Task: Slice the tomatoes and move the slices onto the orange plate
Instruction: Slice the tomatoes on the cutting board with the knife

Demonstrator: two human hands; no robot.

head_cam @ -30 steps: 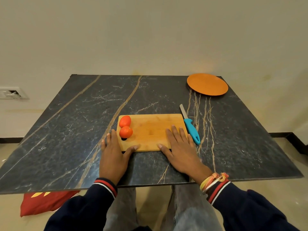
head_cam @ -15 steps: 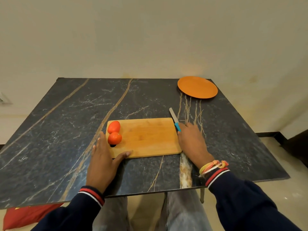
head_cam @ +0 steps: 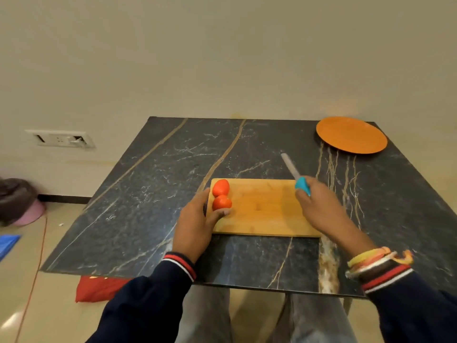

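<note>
On the floor at 9 o'clock lie a dark bundle (head_cam: 14,198) on something pink and a blue scrap (head_cam: 7,245), with an orange cable (head_cam: 37,266) trailing past. A socket plate (head_cam: 60,139) sits on the wall above them. A red cushion (head_cam: 99,288) shows under the near-left corner of the dark marble desk (head_cam: 148,206).

The left hand (head_cam: 195,224) rests at the left end of the wooden board (head_cam: 262,209), fingers loosely spread, thumb tip touching the near tomato (head_cam: 221,202). The far tomato (head_cam: 220,187) sits just behind it at 12 o'clock, the two touching, both whole, at the board's left edge.

The right hand (head_cam: 319,206) hovers over the board's right end, closed around the blue handle of the knife (head_cam: 295,175). Its blade points toward 11 o'clock, lifted clear of the desk, and is blurred.

The orange plate (head_cam: 351,134) lies at the desk's far-right corner, about 1 o'clock from the board, well apart from it. Coloured threads (head_cam: 376,258) wrap the right wrist above a dark sleeve cuff with red and white stripes.
</note>
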